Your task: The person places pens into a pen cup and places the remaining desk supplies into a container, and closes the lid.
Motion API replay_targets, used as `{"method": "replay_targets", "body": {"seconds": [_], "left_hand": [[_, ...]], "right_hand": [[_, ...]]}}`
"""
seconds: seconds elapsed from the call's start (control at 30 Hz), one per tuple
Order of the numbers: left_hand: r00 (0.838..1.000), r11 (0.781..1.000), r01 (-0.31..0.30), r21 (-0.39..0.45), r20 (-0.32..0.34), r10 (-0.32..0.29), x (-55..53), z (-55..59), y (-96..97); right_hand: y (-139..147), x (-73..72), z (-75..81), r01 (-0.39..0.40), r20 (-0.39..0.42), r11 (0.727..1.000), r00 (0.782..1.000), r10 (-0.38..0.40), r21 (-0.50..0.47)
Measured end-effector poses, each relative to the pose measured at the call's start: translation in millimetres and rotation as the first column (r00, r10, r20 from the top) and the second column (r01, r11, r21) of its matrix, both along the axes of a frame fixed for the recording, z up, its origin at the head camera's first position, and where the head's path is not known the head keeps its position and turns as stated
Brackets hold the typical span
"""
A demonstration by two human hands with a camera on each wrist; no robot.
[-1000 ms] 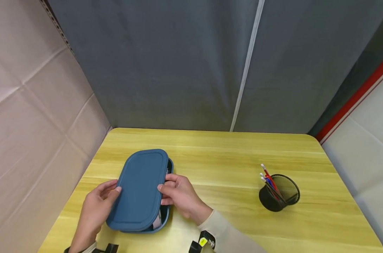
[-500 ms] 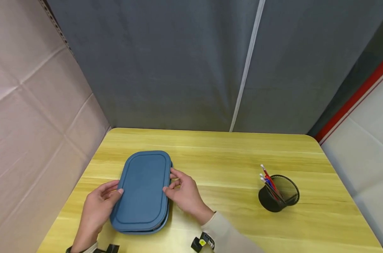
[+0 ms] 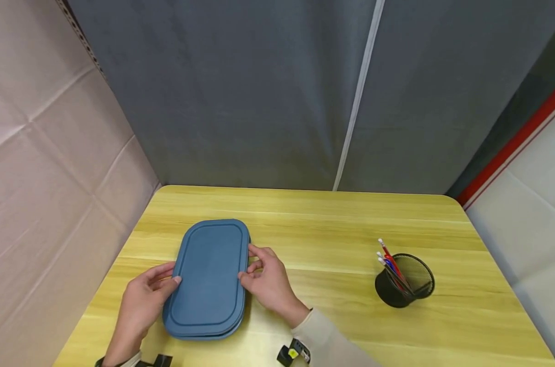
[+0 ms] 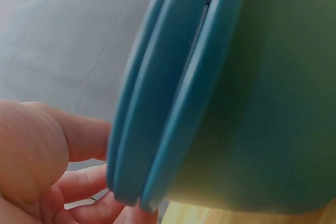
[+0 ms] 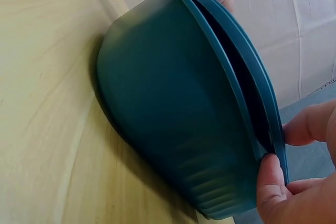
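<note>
A blue box (image 5: 163,82) stands on the table at the left, with a matching lid (image 3: 208,280) lying over its top. In the right wrist view a dark gap shows between lid and box rim along one side. My right hand (image 3: 270,280) pinches the lid's right edge, thumb on top and a fingertip (image 5: 271,174) at the gap. At the opposite edge my left hand (image 3: 144,300) holds the lid, its thumb (image 4: 89,137) against the lid's outer face and fingers near the rim. What lies inside is hidden, apart from a small reddish bit in the left wrist view.
A black mesh pen holder (image 3: 404,280) with several pencils stands tilted on the right of the wooden table (image 3: 323,229). A grey curtain (image 3: 240,102) hangs behind, and a pale cloth wall (image 3: 66,178) rises at the left.
The lid has shifted right and down over the box, covering the opening that showed along its right and front sides. My right hand moved right with it; the left moved slightly right.
</note>
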State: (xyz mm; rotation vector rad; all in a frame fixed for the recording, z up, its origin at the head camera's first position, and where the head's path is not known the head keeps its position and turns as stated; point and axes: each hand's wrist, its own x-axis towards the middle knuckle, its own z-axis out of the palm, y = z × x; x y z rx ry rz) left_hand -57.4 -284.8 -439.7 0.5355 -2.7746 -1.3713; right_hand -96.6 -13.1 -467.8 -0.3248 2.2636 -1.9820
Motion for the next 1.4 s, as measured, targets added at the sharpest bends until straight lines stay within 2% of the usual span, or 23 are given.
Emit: {"method": "replay_targets", "body": {"seconds": [0.17,0.53,0.8,1.13,1.27,1.33,1.4], "left_hand": [[1.0,0.999,0.023,-0.029,0.014,-0.023,1.8,-1.6,-0.2],[0.998,0.999,0.034,-0.011,0.05,-0.033,4.0,-2.3,-2.8],[0.997,0.999,0.031,0.036,0.064,-0.033,8.0,-2.9,-5.1],[0.996,0.997,0.028,0.071,0.083,-0.034,9.0,-5.9,-8.1],[0.996,0.998,0.046,0.046,0.072,-0.049,9.0,-6.7,-7.6],[0.995,0.997,0.075,0.0,0.062,-0.075,8.7,-6.6,-7.6],[0.992,0.99,0.116,-0.078,0.053,-0.113,8.2,-4.5,-6.4]], "right_hand": [[-1,1.4,-4.2,0.016,0.008,1.0,1.0,-0.016,-0.002],[-1,5.5,-7.4,0.004,0.019,1.0,1.0,-0.004,0.016],[1,10.4,-9.6,-0.025,0.069,1.0,0.997,0.026,-0.008],[2,12.0,-12.0,-0.035,0.08,0.999,0.996,0.036,-0.011],[7,8.9,-12.3,-0.073,0.034,0.994,0.997,0.071,0.077],[13,6.9,-12.1,-0.103,0.0,0.982,0.995,0.104,0.161],[22,5.6,-11.9,-0.112,-0.063,0.957,0.989,0.133,0.267]]}}
